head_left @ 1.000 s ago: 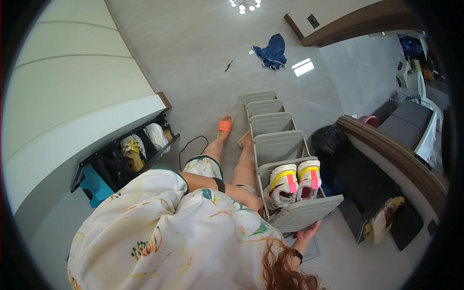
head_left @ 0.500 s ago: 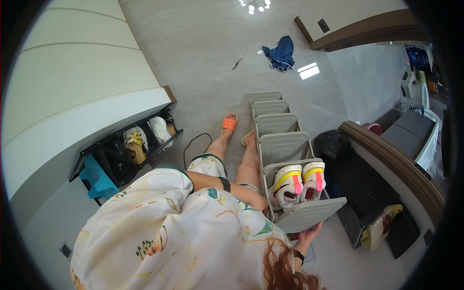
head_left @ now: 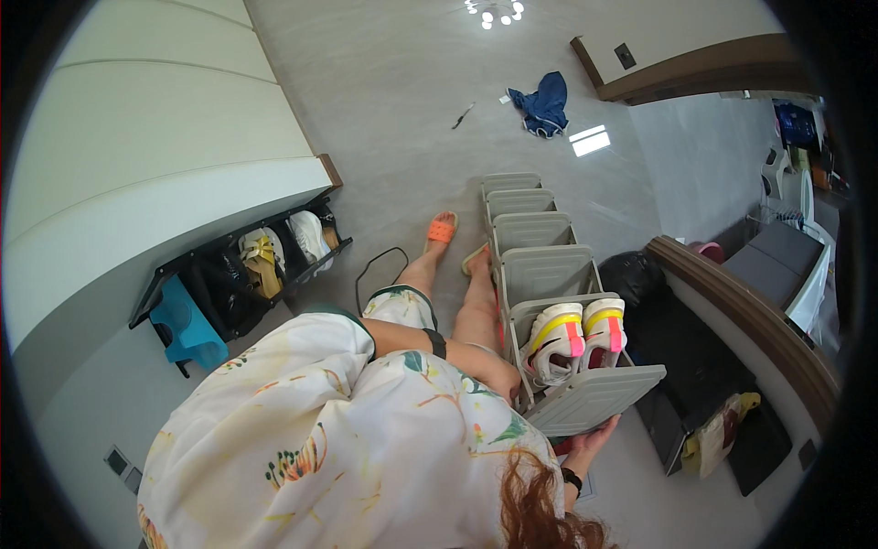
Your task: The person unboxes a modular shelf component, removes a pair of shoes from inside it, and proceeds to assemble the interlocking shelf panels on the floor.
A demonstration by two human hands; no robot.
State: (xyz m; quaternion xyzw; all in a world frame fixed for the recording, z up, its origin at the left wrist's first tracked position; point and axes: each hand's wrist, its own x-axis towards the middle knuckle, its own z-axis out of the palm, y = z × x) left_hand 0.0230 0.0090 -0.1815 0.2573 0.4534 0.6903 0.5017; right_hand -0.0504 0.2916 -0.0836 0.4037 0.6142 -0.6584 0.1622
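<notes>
A tall stack of grey plastic shoe boxes lies stretched away from me, its compartments open on the upper side. In the nearest compartment stands a pair of white sneakers with yellow and pink heels. The near grey door panel is tilted outward below them. My right hand holds this panel by its lower outer edge, some fingers hidden behind it. My left arm crosses my body, and the left hand lies against the near left side of the boxes; its fingers are hidden.
Left, a tilted-out black shoe cabinet holds white and gold shoes and a blue plastic stool. Right of the boxes lie a black bag and a black case. Dark blue cloth and a thin pen-like object are on the floor.
The whole view has shifted slightly, so things appear a little further right. Both hands stay where they were at the boxes, and the sneakers remain in the compartment.
</notes>
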